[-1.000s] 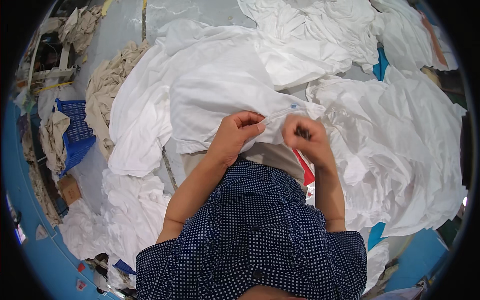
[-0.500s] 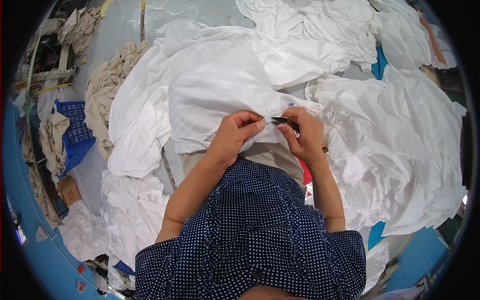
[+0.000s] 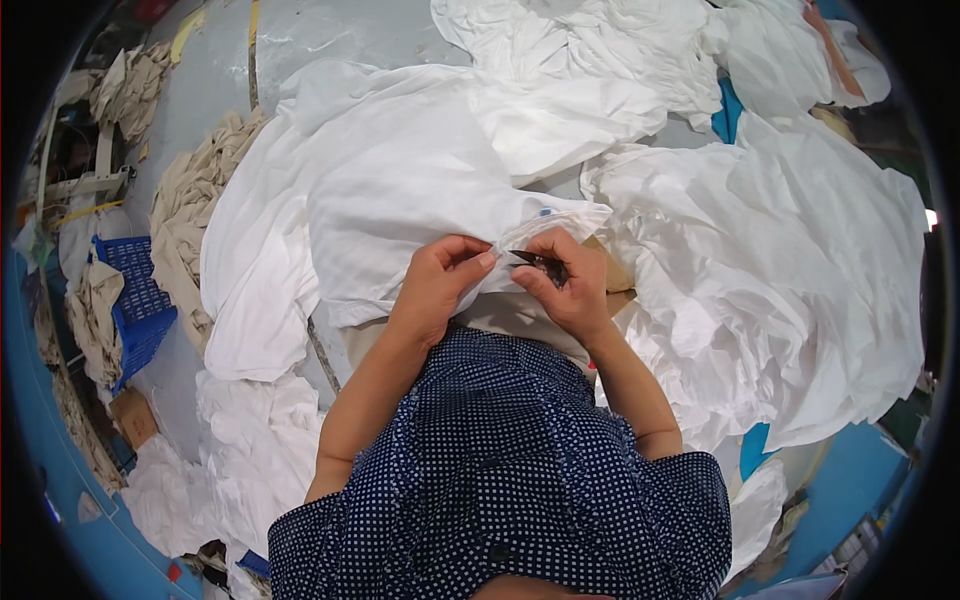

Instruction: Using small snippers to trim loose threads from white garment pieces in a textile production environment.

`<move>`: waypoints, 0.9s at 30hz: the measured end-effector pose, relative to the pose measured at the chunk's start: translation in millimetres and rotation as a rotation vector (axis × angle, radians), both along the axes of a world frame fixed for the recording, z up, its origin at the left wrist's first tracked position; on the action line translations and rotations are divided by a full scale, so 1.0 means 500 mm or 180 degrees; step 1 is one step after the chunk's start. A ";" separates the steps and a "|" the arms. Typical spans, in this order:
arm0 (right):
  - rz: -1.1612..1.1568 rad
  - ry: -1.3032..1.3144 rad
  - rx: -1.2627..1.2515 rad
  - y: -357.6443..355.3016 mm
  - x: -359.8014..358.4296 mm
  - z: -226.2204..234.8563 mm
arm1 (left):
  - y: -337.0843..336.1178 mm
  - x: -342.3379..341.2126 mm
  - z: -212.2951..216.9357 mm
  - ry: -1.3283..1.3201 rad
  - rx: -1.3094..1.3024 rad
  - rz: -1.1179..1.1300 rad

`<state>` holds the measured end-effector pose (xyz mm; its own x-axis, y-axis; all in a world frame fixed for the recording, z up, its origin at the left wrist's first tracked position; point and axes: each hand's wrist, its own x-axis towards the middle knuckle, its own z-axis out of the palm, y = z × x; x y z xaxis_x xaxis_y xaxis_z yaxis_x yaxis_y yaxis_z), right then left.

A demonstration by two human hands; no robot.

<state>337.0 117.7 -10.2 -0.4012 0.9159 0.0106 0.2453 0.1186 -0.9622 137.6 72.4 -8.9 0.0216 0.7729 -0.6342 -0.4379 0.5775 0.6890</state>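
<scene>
Left hand [image 3: 440, 285] pinching hem of white garment [image 3: 400, 190], fingers closed on fold, thumb on top; right hand [image 3: 565, 285] closed round small dark snips [image 3: 535, 261], tip pointing left at that pinched edge, just beside left fingertips [image 3: 484, 259]; garment spread flat on grey table [image 3: 300, 40], reaching away from hands, near edge bunched between both hands; small blue tag [image 3: 545, 211] just above right hand; heaps of white cloth [image 3: 790, 290] to right; beige cloth [image 3: 190, 210] and blue crate [image 3: 135, 300] off left.
</scene>
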 end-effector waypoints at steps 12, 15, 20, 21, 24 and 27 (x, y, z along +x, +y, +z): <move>-0.0446 -0.0188 -0.0121 -0.030 -0.049 0.019 | -0.015 0.016 0.007 0.1600 0.1126 -0.0439; -0.0456 0.0098 -0.0262 -0.039 -0.057 0.008 | -0.018 0.014 0.025 0.2780 0.1714 -0.0971; -0.0295 -0.0028 0.0278 -0.031 -0.052 -0.002 | 0.025 0.006 0.079 0.4949 0.2979 -0.0410; -0.0153 0.0048 0.0565 -0.029 -0.052 -0.003 | 0.036 -0.003 0.086 0.4809 0.3145 -0.0747; -0.0233 0.0631 -0.0188 -0.022 -0.050 0.013 | 0.064 -0.059 0.027 0.3148 0.3288 -0.1369; 0.0072 0.1536 -0.1532 0.005 -0.014 -0.027 | 0.080 -0.070 0.025 0.1962 0.2347 -0.1458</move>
<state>330.1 120.3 -23.8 -0.4730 0.8548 -0.2134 -0.2219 -0.3500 -0.9101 102.4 112.5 3.8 0.2425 0.9700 -0.0132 0.2592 -0.0517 0.9644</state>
